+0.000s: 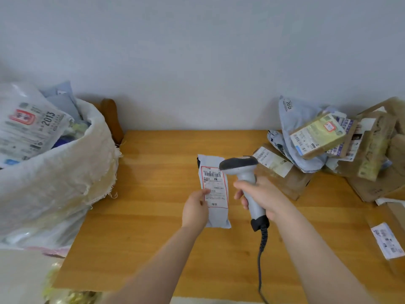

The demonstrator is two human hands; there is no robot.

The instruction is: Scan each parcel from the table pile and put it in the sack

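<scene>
- The step in hand looks like the scan itself: one parcel (215,191), a slim grey mailer with a red-edged label, is held up at the centre of the frame above the wooden table (157,216).
- The left hand (195,210) pinches the parcel at its left edge, thumb lying on the label and the other fingers hidden behind the mailer.
- The right hand (263,196) has its fingers wrapped round the grip of the scanner (243,174), just right of the parcel; its dark head sits beside the barcode near the label's top.
- A coiled cable (262,249) hangs from the scanner's base toward the bottom edge of the frame.
- The pile (328,148) of unscanned parcels lies at the right of the frame, well apart from the sack (54,170), which stands open at the left with parcels already inside.
- No scan beam or light is visible, so I cannot tell whether the read has registered.
- Next, in my judgement, the left hand carries the parcel leftward across the table and lets go over the sack's mouth, while the right keeps the scanner ready.
</scene>
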